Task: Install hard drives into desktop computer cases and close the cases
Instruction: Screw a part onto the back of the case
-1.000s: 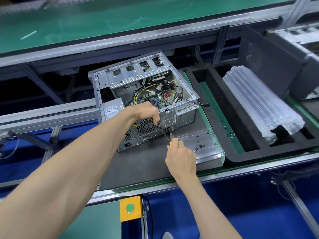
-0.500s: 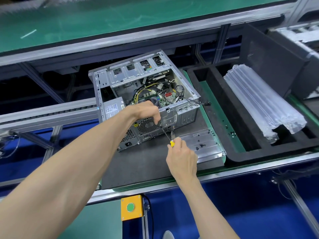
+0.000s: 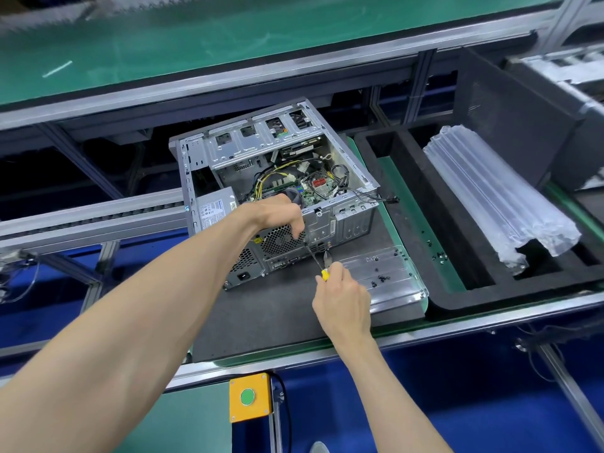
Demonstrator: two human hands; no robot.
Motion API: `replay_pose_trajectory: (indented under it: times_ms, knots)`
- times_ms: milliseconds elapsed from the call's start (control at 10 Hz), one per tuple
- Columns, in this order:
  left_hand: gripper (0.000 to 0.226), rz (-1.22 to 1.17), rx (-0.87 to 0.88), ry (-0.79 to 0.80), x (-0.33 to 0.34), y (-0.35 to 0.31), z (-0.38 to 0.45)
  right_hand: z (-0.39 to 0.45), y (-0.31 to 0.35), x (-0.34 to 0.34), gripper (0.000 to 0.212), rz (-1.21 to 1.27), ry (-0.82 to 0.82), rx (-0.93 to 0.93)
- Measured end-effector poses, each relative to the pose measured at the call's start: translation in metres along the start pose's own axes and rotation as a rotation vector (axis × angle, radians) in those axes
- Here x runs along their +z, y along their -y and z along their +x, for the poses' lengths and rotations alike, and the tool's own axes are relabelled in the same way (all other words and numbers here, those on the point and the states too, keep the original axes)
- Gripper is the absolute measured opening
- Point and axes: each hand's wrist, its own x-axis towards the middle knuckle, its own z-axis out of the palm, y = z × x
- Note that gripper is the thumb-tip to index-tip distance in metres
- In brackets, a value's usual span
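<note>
At frame centre my left hand point(image 3: 277, 214) curls over the open computer case point(image 3: 346, 220) rear edge; my right hand point(image 3: 341, 297) grips a yellow-handled screwdriver point(image 3: 315, 261) against it.

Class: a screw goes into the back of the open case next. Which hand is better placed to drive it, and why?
Right. The right hand already grips the screwdriver, tip at the case rear; the left hand steadies it.

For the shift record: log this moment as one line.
case: open, on mat | left hand: grips case rear edge | right hand: holds screwdriver, tip at case rear | screws: loose on clear tray
</note>
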Motion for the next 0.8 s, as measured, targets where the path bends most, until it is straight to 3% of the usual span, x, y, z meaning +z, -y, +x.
replay_pose_trajectory:
  times_ms: [100, 200, 300, 400, 500, 600, 700, 800]
  knots:
    - [0.020, 0.015, 0.000, 0.011, 0.000, -0.001, -0.001, 0.015, 0.005, -0.005, 0.019, 0.864, 0.172, 0.810]
    - [0.011, 0.009, -0.006, 0.017, 0.000, -0.003, -0.003, 0.018, 0.004, -0.011, 0.015, 1.422, 0.277, 1.249]
    - [0.008, 0.009, -0.005, 0.014, 0.000, -0.004, -0.004, 0.012, 0.000, -0.010, 0.018, 0.692, 0.257, 0.672]
    - [0.006, 0.016, -0.007, 0.024, 0.000, -0.003, -0.004, 0.003, -0.003, -0.006, 0.021, -0.087, 0.013, -0.009]
    - [0.028, 0.008, -0.007, -0.007, 0.000, -0.001, 0.000, 0.004, 0.001, -0.001, 0.018, 0.000, 0.080, 0.060]
    - [0.034, 0.009, 0.006, -0.007, 0.001, 0.000, 0.001, 0.018, 0.000, -0.003, 0.017, 0.919, 0.303, 0.872]
    - [0.031, 0.002, -0.001, -0.005, 0.000, 0.000, 0.002, 0.022, -0.003, -0.010, 0.019, 1.433, 0.366, 1.225]
    - [0.022, 0.007, 0.004, 0.014, 0.000, -0.001, 0.001, 0.019, -0.006, -0.012, 0.019, 0.794, 0.277, 0.746]
